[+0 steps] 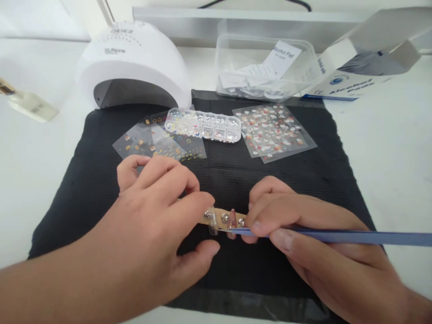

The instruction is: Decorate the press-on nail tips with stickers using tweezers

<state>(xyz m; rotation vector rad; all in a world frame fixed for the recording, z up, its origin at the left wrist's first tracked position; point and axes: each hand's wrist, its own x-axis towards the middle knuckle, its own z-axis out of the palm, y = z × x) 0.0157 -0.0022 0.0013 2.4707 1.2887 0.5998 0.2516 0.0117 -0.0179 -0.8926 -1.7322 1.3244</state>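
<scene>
A beige strip-like nail stand [219,215] with round silver mounts lies between my hands, its ends covered by my fingers. On it sit a clear false nail [213,221] and a pinkish false nail [231,223]. My left hand [165,211] is over the stand's left end; its index fingertip rests at the top of the clear nail, the thumb is spread away below, and the other fingers are loosely bent. In my right hand [297,225] are slim blue tweezers [337,236], gripped between thumb and fingers. Their fine tip crosses the pinkish nail and reaches the clear nail's lower part.
A black mat [222,175] lies under everything. Beyond my hands are sticker sheets [275,130], more sheets [145,139] and a compartment case [204,125]. Behind stand a white nail lamp [135,58], a clear tub [266,74] and an alcohol pad box [357,81]. A bottle [33,105] lies left.
</scene>
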